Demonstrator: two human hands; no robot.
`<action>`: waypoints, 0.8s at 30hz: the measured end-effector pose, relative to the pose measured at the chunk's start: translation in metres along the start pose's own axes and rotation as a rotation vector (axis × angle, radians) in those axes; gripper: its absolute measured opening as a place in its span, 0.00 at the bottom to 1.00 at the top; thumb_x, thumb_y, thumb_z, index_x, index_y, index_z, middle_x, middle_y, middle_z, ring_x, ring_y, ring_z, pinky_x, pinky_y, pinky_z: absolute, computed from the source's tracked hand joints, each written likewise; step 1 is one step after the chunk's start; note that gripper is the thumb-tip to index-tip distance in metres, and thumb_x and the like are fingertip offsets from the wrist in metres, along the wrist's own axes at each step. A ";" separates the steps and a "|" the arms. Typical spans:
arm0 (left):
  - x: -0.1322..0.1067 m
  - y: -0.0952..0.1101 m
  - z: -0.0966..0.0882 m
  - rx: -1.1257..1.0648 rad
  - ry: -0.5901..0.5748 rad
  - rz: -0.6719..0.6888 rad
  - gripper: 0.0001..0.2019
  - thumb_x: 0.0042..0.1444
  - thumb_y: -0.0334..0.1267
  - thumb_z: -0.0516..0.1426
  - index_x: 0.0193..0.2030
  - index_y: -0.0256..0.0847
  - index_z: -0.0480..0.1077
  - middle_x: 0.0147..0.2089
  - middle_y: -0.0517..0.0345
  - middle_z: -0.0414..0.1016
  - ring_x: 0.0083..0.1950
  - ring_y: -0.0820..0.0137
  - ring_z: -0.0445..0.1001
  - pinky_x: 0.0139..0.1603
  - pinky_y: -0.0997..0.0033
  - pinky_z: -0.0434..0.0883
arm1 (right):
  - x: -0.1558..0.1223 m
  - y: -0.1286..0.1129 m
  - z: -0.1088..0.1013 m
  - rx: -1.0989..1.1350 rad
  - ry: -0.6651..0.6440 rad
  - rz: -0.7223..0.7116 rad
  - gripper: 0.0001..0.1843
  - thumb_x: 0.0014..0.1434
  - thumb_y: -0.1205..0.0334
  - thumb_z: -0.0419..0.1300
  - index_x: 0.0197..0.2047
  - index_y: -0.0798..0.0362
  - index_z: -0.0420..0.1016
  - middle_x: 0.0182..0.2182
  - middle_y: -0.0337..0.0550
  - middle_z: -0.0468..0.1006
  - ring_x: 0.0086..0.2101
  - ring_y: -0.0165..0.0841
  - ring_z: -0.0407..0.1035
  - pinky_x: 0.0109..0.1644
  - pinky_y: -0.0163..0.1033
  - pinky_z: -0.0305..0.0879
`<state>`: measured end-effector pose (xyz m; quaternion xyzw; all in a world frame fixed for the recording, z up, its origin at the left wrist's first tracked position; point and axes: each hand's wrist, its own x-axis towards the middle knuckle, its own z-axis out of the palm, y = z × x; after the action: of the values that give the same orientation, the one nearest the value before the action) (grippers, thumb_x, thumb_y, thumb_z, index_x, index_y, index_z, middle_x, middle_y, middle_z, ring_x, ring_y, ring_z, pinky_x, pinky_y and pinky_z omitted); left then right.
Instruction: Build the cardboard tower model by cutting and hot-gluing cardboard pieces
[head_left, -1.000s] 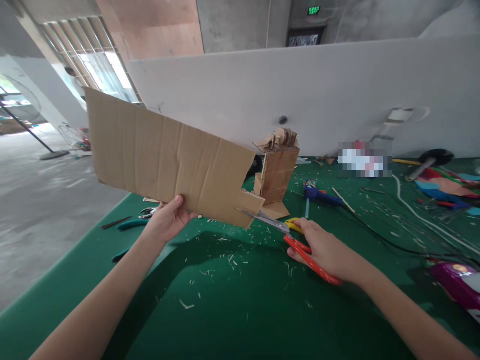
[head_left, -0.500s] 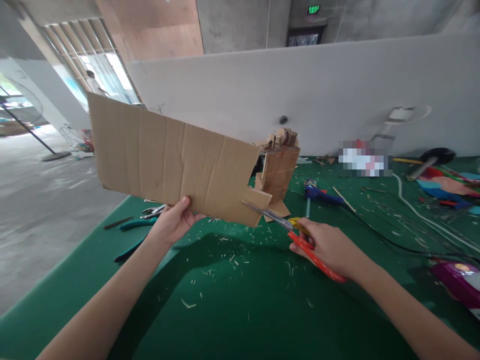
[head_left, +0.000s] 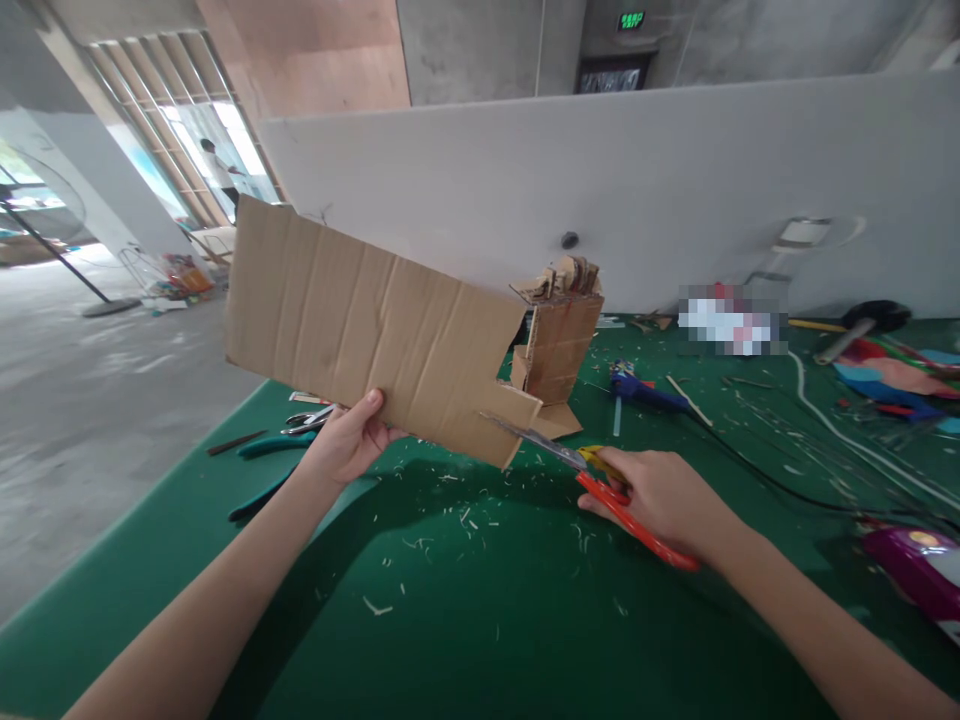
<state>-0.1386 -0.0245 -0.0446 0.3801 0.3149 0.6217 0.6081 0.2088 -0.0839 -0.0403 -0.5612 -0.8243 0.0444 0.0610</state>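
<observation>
Left hand (head_left: 349, 445), fingers gripping the lower edge of a flat brown corrugated cardboard sheet (head_left: 360, 320), held above the green table (head_left: 465, 620). Right hand (head_left: 664, 495), fingers closed around red-handled scissors (head_left: 581, 465). The blades now reach deeper into the sheet's lower right tab than a moment ago, so the cut appears to be advancing.

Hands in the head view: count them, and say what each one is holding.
2. The left hand grips the cardboard sheet at its lower edge; the right hand holds the red scissors, blades at the sheet's corner. Hands of the distant person are too small to see.
</observation>
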 end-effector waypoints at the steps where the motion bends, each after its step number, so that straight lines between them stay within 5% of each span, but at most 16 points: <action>1: 0.000 0.000 0.000 -0.003 0.002 0.000 0.16 0.54 0.28 0.57 0.50 0.39 0.68 0.43 0.53 0.79 0.41 0.63 0.78 0.39 0.62 0.79 | 0.000 0.000 0.000 -0.008 0.004 -0.008 0.24 0.56 0.37 0.50 0.33 0.51 0.69 0.22 0.41 0.73 0.21 0.34 0.66 0.23 0.35 0.50; 12: 0.000 0.000 -0.001 -0.023 -0.019 0.003 0.18 0.55 0.29 0.57 0.54 0.40 0.65 0.41 0.54 0.79 0.38 0.66 0.79 0.39 0.65 0.79 | -0.002 0.001 0.004 -0.053 0.043 -0.074 0.28 0.57 0.35 0.48 0.36 0.52 0.72 0.21 0.43 0.75 0.23 0.38 0.70 0.24 0.36 0.52; 24: 0.000 0.004 -0.001 -0.009 0.021 -0.010 0.12 0.54 0.30 0.56 0.47 0.36 0.69 0.37 0.53 0.79 0.34 0.65 0.79 0.33 0.66 0.79 | -0.004 -0.002 0.005 -0.019 0.033 -0.078 0.30 0.59 0.37 0.46 0.40 0.56 0.74 0.24 0.48 0.79 0.25 0.41 0.74 0.26 0.38 0.58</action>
<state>-0.1419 -0.0246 -0.0419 0.3693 0.3205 0.6240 0.6096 0.2080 -0.0884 -0.0453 -0.5296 -0.8449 0.0247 0.0709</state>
